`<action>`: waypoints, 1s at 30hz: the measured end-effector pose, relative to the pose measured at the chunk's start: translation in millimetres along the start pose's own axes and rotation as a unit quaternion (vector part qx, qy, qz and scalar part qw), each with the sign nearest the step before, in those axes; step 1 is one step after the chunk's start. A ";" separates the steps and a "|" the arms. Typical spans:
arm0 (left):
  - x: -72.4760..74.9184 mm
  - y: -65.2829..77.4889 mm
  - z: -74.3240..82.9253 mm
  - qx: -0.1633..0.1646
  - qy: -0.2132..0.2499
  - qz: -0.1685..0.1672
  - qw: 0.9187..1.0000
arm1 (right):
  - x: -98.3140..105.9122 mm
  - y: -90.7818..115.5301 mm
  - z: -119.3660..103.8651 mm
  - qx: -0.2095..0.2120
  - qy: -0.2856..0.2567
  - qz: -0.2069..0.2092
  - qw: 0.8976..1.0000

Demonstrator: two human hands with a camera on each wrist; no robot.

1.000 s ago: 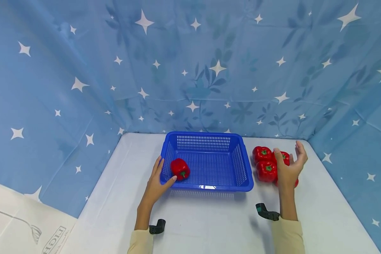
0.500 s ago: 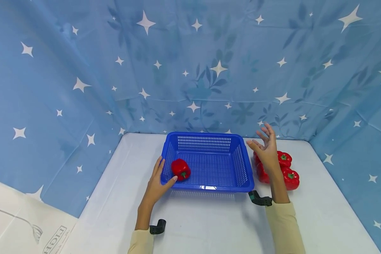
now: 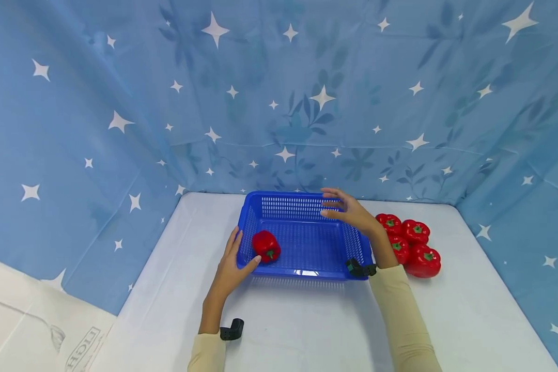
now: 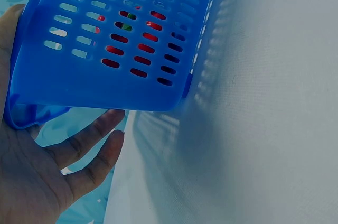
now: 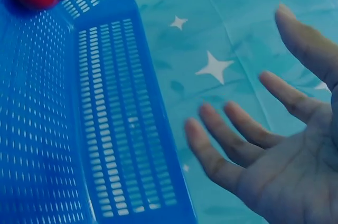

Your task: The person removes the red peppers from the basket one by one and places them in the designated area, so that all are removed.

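A blue plastic basket (image 3: 307, 275) stands on the white table with one red bell pepper (image 3: 266, 246) in its left end. My left hand (image 3: 228, 271) rests at the basket's front left corner, thumb along the front rim. In the left wrist view, that hand's fingers (image 4: 90, 174) are spread and extended beside the basket's wall. My right hand (image 3: 351, 212) hovers over the basket's right end, fingers spread and nothing in them. The right wrist view shows its palm and loosely bent fingers (image 5: 224, 158) with the basket's perforated wall alongside.
Several red bell peppers (image 3: 423, 261) sit clustered on the table (image 3: 302, 325) to the right of the basket, partly behind my right forearm. A blue star-patterned curtain (image 3: 288, 119) hangs right behind the table and at both sides.
My right hand has moved left from above the pepper cluster to over the basket, empty throughout. The left hand and the pepper in the basket have stayed put.
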State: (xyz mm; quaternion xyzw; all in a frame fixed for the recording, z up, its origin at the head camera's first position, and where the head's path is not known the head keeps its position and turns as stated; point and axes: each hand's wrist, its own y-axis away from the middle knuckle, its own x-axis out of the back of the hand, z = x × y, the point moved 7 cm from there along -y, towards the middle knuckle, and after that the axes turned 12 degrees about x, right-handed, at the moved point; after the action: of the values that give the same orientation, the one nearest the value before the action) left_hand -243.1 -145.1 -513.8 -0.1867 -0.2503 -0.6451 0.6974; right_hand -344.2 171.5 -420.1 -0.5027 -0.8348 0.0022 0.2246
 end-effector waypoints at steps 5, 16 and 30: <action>0.8 -1.7 3.4 -0.004 0.005 -0.001 1.000 | -18.8 -18.8 8.1 -0.024 0.020 -0.076 0.997; 0.7 -2.9 0.8 0.001 -0.002 0.000 1.000 | -65.6 -45.0 33.4 -0.106 -0.023 -0.233 0.966; -0.2 -2.1 0.3 0.005 0.000 -0.003 1.000 | -122.9 -57.8 65.6 -0.255 -0.117 -0.289 0.916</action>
State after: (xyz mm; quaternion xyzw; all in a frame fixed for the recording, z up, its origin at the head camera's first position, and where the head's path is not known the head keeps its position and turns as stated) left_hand -245.2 -145.0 -513.8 -0.1823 -0.2539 -0.6463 0.6961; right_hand -369.0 54.2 -511.7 -0.2764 -0.9361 -0.2168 -0.0191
